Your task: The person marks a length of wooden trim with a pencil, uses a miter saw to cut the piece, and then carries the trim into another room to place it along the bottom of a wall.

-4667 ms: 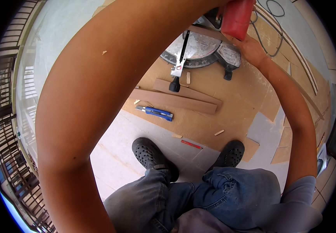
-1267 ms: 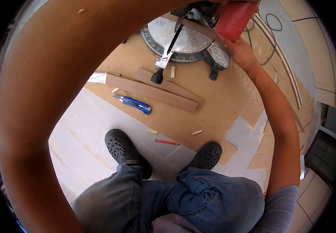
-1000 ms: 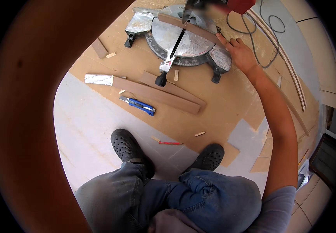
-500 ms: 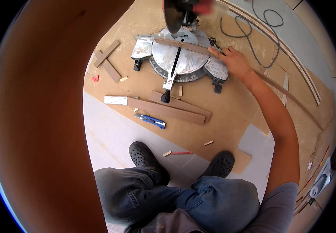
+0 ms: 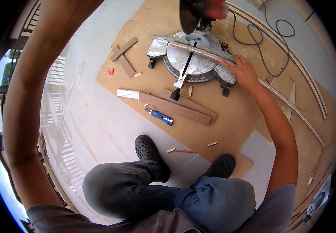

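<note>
A miter saw (image 5: 169, 64) stands on the floor with its round blade (image 5: 187, 17) raised above the table. Across the saw table lies a long, thin wood strip (image 5: 204, 53), its pale, rough side showing. My right hand (image 5: 246, 73) grips this strip at the right end of the saw, index finger stretched along it. Beyond the hand, the strip runs on to the lower right over the cardboard. My left arm (image 5: 24, 112) reaches up past the top edge, so its hand is out of the picture.
Brown boards (image 5: 175, 110) and a blue utility knife (image 5: 159, 116) lie before the saw on a cardboard sheet (image 5: 230, 120). Crossed offcuts (image 5: 124, 49) sit to its left. A black cable (image 5: 259, 44) and long strips (image 5: 296, 62) lie at right. A red pencil (image 5: 184, 151) lies between my shoes.
The strip under my right hand has turned from its smooth brown face to its pale, rough side. My left arm has swung outward to the left, uncovering the floor there.
</note>
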Demonstrator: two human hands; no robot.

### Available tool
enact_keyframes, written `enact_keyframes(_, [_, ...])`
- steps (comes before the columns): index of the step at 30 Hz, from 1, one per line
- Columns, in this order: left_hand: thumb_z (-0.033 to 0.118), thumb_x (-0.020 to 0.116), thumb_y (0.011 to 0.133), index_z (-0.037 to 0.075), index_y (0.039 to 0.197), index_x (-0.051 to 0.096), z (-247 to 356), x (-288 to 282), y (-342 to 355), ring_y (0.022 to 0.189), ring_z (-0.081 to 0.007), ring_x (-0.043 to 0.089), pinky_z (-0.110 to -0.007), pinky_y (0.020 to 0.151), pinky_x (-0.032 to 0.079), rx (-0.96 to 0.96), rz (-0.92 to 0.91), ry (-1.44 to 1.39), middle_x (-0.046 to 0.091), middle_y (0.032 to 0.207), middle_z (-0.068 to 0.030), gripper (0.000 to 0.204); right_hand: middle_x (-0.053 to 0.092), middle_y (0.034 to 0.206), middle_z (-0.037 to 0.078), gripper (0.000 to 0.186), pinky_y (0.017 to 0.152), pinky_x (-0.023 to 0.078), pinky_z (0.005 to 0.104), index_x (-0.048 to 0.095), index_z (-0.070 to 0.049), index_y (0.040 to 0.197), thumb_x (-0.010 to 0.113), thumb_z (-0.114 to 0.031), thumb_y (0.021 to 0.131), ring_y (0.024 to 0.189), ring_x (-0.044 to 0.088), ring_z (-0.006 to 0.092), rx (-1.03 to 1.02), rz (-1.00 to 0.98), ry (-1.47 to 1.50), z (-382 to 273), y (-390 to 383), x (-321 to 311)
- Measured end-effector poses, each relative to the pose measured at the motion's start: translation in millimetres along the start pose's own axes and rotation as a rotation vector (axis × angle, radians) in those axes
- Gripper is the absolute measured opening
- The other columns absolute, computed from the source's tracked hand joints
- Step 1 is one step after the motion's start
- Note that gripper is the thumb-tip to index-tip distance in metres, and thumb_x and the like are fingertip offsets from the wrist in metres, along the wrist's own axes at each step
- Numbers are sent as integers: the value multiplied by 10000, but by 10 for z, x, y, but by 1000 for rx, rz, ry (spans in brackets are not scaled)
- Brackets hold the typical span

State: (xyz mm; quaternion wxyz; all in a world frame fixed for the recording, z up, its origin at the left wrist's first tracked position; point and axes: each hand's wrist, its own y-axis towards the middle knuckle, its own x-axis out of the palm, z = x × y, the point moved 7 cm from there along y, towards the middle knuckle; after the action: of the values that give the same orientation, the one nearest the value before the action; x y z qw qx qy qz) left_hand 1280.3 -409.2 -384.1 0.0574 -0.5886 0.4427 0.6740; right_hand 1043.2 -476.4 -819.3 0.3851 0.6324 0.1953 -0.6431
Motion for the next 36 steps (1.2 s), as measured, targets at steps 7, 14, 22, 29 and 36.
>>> enact_keyframes(7, [-7,590,1005,-51,1045,701,393,-534,-2989,676,-160,691,-270,609,541,-936,-230,-84,725,838,-125,126,562,1421,189,755,916,537,454,420,-249,1582,704,-94,900,1206,590,374,132,186,112,72,-349,-77])
enact_keyframes(14, [55,618,1009,-36,1027,708,1178,-983,-4635,666,-167,691,-278,592,543,-1415,-418,-111,719,813,-110,130,690,1113,200,333,836,531,479,609,-47,1231,695,-231,967,1026,655,395,251,-48,111,424,-811,80])
enact_keyframes(22, [145,634,1023,-10,1126,714,1617,-1,-5628,742,-152,710,-294,667,568,-1719,-453,-648,752,904,-98,203,608,770,260,339,677,474,505,545,-33,979,495,-349,1090,774,596,509,227,-473,563,-274,-849,-676])
enact_keyframes(29, [207,646,1014,30,1218,694,1439,899,-5433,898,-269,736,-378,830,582,-1220,-636,-915,760,1045,-151,274,530,701,224,393,619,444,450,494,-21,928,473,-372,1104,662,544,431,284,-531,667,-1292,-578,-1479])
enact_keyframes(36, [289,646,1015,42,1254,665,1690,1475,-4862,951,-324,727,-416,863,567,-698,-647,-1260,763,1042,-149,344,503,649,153,500,579,449,384,497,-18,912,454,-479,1100,568,539,252,321,-548,733,-2380,-268,-1922])
